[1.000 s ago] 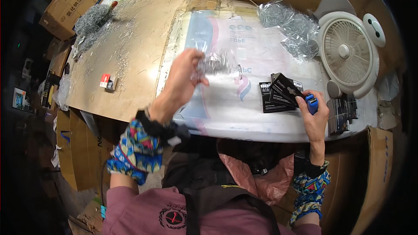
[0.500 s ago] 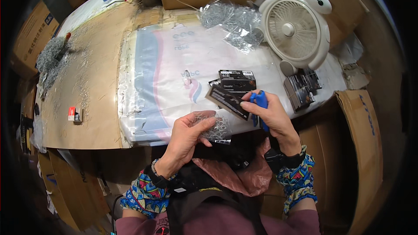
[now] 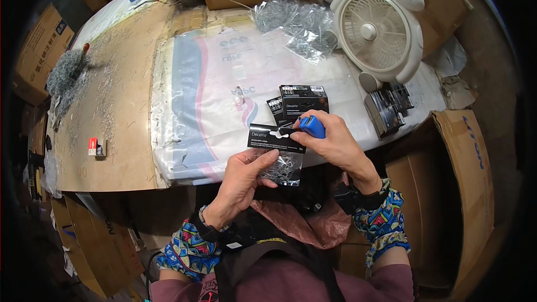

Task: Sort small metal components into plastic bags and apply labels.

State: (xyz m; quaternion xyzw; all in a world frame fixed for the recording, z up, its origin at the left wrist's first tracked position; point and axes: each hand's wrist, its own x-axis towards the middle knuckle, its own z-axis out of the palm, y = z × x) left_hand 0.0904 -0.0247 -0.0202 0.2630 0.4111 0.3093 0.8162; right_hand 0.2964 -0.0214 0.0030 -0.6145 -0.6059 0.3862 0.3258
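Observation:
My left hand (image 3: 240,182) pinches a small clear plastic bag (image 3: 286,169) of silvery wire pieces between thumb and fingers. A black folded header card (image 3: 268,138) with a hang hole sits across the bag's top. In my right hand (image 3: 342,144) is a blue hand stapler (image 3: 312,127), its end at the card's right upper corner. The stapler's jaws are mostly hidden by my fingers. Just beyond, a stack of black printed cards (image 3: 305,100) lies on the white plastic sheet (image 3: 218,112) covering the table.
A white fan (image 3: 372,36) stands at the back right, beside a large clear bag of wire pieces (image 3: 293,19). More black cards (image 3: 385,113) lie at the right edge. On the left are a wire heap (image 3: 67,75) and a small red-and-white box (image 3: 96,146). An open carton (image 3: 461,190) stands right.
The black card has come from my right hand down onto the bag's top and now faces me. My right hand and stapler have moved left, to the card.

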